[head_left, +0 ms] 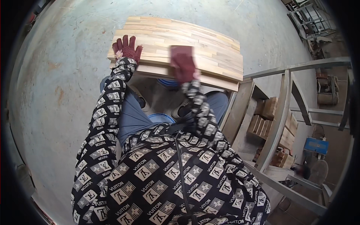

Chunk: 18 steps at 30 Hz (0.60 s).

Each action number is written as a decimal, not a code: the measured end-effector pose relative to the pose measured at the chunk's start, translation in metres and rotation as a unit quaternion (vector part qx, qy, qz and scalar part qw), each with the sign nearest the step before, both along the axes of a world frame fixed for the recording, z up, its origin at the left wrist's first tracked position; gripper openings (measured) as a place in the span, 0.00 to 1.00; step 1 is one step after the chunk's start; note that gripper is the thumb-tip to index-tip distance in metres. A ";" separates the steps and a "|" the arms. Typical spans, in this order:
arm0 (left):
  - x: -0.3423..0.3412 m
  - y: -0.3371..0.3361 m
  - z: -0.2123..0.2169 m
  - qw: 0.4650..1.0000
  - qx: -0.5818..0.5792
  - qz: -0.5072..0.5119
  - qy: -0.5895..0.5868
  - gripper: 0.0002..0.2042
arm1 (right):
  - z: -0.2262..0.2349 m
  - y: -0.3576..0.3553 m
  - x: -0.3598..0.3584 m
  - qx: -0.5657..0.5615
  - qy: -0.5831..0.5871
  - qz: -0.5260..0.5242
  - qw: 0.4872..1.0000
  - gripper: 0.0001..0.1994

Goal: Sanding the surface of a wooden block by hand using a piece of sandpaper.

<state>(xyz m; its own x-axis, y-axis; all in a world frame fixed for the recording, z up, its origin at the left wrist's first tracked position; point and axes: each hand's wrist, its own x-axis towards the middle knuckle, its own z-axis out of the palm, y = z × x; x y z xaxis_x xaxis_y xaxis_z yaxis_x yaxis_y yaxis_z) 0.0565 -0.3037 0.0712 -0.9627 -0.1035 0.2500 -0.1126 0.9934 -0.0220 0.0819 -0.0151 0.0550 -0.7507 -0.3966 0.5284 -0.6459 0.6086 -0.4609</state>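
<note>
Head view: the pale jointed-wood panel [195, 45] lies crosswise ahead of the person's knees. The left hand [126, 48], in a dark red glove, lies flat and released on its near-left corner; the right hand [182, 64], blurred, rests mid-edge, grip unclear.

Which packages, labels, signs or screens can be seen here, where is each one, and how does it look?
Blue box-shaped case: on the floor at the right, beyond the grey metal frame; rectangular, no readable detail.
Printed black-and-white jacket: on the person, covered in repeated square emblems.
No signs, screens or labelled packages are visible.
</note>
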 end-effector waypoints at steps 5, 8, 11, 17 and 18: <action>0.002 -0.004 -0.001 1.000 -0.004 -0.001 0.015 0.29 | -0.019 0.176 -0.022 0.006 0.043 -0.237 0.970 0.17; 0.006 -0.009 -0.004 0.999 -0.015 -0.002 0.043 0.28 | -0.013 0.214 -0.024 0.148 -0.003 -0.308 0.940 0.18; -0.008 0.013 0.016 0.999 0.023 -0.021 0.020 0.28 | -0.076 0.213 -0.047 -0.120 -0.016 -0.372 0.920 0.21; 0.009 -0.014 -0.015 0.997 -0.023 -0.013 0.070 0.26 | 0.017 -0.074 0.030 0.043 -0.096 0.002 0.994 0.23; 0.005 -0.008 -0.011 0.997 -0.022 -0.016 0.070 0.26 | 0.015 -0.075 0.032 0.072 0.024 0.041 0.996 0.23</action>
<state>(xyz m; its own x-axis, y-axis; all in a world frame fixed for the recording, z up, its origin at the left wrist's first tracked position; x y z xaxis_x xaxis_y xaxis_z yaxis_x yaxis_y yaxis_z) 0.0618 -0.3116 0.0606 -0.9206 -0.0602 0.3859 -0.0867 0.9949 -0.0517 0.1139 -0.0903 0.0697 -0.6878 -0.5305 0.4955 -0.7156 0.6104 -0.3397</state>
